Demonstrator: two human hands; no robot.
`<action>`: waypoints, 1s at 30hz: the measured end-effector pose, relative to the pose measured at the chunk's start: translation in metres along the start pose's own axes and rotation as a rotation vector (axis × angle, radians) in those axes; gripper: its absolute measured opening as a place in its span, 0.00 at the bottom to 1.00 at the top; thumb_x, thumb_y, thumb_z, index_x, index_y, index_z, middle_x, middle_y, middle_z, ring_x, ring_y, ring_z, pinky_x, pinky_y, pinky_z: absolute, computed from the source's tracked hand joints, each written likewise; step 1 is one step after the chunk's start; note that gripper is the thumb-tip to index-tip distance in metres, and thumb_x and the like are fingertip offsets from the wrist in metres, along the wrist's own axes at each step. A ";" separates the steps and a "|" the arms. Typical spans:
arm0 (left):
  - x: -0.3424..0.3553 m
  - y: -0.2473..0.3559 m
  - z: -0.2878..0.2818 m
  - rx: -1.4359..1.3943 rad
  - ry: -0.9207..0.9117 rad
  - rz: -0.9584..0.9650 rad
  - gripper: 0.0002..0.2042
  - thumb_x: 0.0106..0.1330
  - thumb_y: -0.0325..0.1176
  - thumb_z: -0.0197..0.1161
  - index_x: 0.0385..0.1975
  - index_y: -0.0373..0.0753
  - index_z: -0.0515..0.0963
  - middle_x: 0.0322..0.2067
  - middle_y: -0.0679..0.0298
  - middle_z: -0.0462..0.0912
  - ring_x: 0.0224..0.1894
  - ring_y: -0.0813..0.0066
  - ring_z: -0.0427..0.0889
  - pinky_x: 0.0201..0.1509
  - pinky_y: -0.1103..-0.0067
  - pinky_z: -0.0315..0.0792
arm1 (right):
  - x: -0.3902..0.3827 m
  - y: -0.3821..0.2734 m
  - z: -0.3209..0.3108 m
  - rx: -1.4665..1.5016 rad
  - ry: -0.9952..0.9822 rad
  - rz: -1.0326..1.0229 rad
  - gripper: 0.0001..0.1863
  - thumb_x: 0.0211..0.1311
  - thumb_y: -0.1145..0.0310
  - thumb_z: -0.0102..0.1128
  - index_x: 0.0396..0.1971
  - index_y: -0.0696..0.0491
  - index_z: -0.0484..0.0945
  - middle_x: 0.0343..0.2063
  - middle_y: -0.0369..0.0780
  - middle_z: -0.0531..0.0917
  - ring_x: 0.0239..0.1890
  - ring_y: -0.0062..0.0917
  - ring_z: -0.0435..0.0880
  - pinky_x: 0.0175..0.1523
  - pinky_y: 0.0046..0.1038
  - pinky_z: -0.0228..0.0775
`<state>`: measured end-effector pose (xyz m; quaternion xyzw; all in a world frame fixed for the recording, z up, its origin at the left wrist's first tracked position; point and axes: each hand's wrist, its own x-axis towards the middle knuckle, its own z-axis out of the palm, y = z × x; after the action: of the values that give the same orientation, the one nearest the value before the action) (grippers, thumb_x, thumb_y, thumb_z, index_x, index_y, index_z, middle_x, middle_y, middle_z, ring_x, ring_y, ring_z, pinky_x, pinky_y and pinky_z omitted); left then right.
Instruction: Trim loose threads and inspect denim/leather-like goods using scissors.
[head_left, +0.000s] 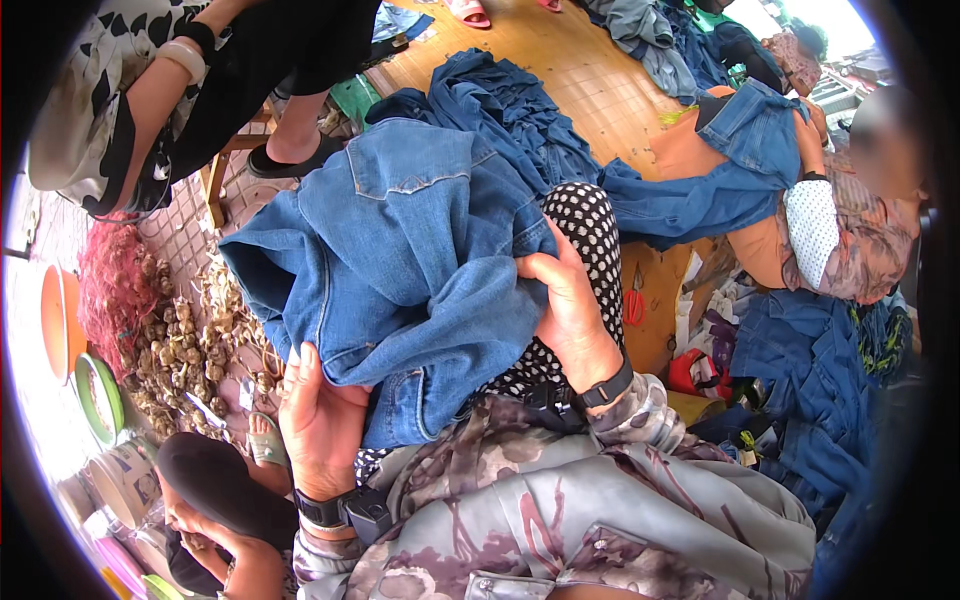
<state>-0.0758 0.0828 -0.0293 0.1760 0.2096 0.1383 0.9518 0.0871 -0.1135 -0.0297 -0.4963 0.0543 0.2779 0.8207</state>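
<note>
A pair of blue denim jeans point(410, 230) lies bunched across my lap over black-and-white patterned trousers point(580, 215), a back pocket facing up. My left hand point(322, 420) grips the lower left part of the denim, fingertips at its edge. My right hand point(565, 310) is closed on the right side of the same jeans, thumb on top of the fabric. Behind them sits a heap of darker denim point(500, 110). To the right of my leg, red-handled scissors point(633, 305) rest on the wooden surface.
A co-worker point(840, 220) at right holds denim; another person point(120, 100) is at upper left, another point(230, 520) lower left. A wooden platform point(530, 40), garlic bulbs point(175, 340), a red mesh sack point(120, 280), an orange basin point(60, 320) and denim piles point(780, 370) surround me.
</note>
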 end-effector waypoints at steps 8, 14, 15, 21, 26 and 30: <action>0.006 0.001 0.005 0.112 0.038 -0.049 0.14 0.72 0.37 0.49 0.53 0.39 0.70 0.49 0.60 0.79 0.48 0.64 0.80 0.48 0.68 0.74 | -0.010 -0.030 0.025 -0.977 -0.086 -1.031 0.29 0.55 0.72 0.57 0.59 0.62 0.63 0.50 0.44 0.75 0.52 0.30 0.74 0.59 0.34 0.64; 0.010 -0.006 -0.005 -0.174 -0.180 -0.150 0.19 0.72 0.36 0.46 0.59 0.35 0.65 0.59 0.54 0.71 0.60 0.60 0.71 0.63 0.61 0.64 | -0.027 -0.004 0.063 -1.274 -0.517 -1.053 0.13 0.54 0.76 0.61 0.41 0.56 0.79 0.31 0.38 0.82 0.33 0.30 0.82 0.41 0.33 0.73; 0.010 -0.007 -0.006 -0.167 -0.200 -0.152 0.19 0.72 0.37 0.46 0.59 0.35 0.65 0.59 0.53 0.71 0.61 0.60 0.71 0.64 0.61 0.64 | -0.027 -0.003 0.063 -1.272 -0.519 -1.053 0.13 0.54 0.76 0.61 0.41 0.56 0.79 0.31 0.38 0.82 0.33 0.30 0.82 0.41 0.33 0.73; 0.007 -0.013 0.003 -0.027 -0.036 -0.025 0.17 0.71 0.34 0.48 0.57 0.35 0.67 0.56 0.55 0.73 0.60 0.63 0.71 0.66 0.62 0.62 | -0.022 -0.001 0.076 -0.919 -0.352 -0.884 0.18 0.47 0.80 0.67 0.41 0.56 0.77 0.28 0.38 0.80 0.29 0.26 0.79 0.35 0.25 0.72; 0.006 -0.016 0.007 0.128 0.006 0.013 0.20 0.71 0.36 0.50 0.59 0.34 0.65 0.60 0.54 0.69 0.62 0.62 0.68 0.68 0.63 0.59 | -0.016 0.006 0.080 -0.988 -0.310 -0.875 0.17 0.47 0.81 0.67 0.40 0.55 0.77 0.27 0.37 0.80 0.28 0.27 0.78 0.34 0.26 0.72; 0.005 -0.017 0.003 0.095 0.035 0.010 0.18 0.71 0.33 0.50 0.58 0.35 0.66 0.58 0.55 0.71 0.61 0.64 0.69 0.67 0.65 0.61 | -0.010 0.013 0.077 -1.019 -0.338 -0.938 0.13 0.50 0.81 0.65 0.37 0.56 0.78 0.24 0.37 0.78 0.27 0.26 0.78 0.34 0.25 0.71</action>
<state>-0.0666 0.0681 -0.0353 0.2194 0.2316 0.1360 0.9380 0.0577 -0.0478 0.0024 -0.7393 -0.4297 -0.0406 0.5169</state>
